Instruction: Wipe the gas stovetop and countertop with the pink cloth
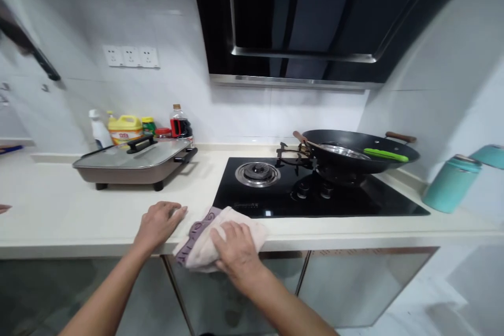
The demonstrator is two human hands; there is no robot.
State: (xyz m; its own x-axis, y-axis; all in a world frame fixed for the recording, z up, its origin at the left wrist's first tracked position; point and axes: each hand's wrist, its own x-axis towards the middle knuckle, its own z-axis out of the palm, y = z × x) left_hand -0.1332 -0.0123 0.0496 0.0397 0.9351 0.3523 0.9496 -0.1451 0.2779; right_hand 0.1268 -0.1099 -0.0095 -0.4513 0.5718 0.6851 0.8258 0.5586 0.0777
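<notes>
Cloth (205, 241) at counter (59, 210) front edge, part hanging over. Right hand (235, 252) flat on it, fingers together, pressing (not gripping). Left hand (159, 223) flat on bare counter just beside, fingers together. Open room left of hands. One hob (354, 205) behind, two burners, one wok (360, 155). One lidded pan (136, 163) back left.
</notes>
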